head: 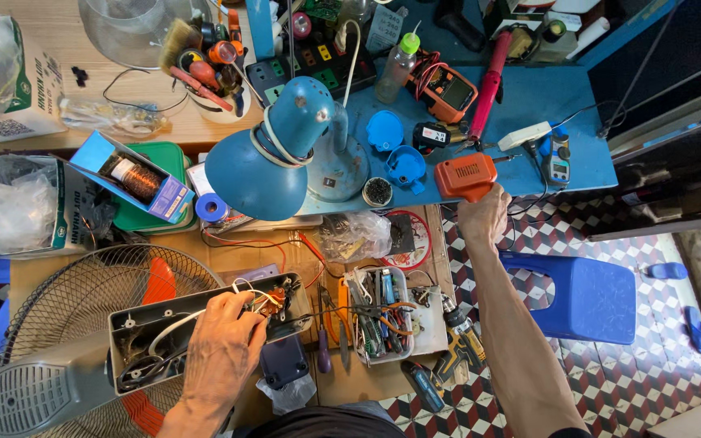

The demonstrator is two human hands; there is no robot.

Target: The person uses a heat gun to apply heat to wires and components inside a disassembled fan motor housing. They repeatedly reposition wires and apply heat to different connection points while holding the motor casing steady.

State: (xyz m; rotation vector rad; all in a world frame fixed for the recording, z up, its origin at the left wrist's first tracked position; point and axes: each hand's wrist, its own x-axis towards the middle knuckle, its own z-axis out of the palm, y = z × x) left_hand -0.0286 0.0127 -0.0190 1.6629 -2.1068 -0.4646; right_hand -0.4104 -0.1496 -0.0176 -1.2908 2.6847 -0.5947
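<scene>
Your left hand (219, 339) presses the open grey plastic fan base (204, 324), fingers flat, steadying it; right hand (483, 217), at 1 o'clock, fingers closed on the orange plastic tool (466, 175).

blue desk lamp (265, 158) on the blue shelf (529, 105) | orange multimeter (448, 91) behind it | blue plastic stool (590, 296) on checkered floor (675, 341) | tray of hand tools (383, 316) | cordless drill (462, 341) beside the tray
</scene>
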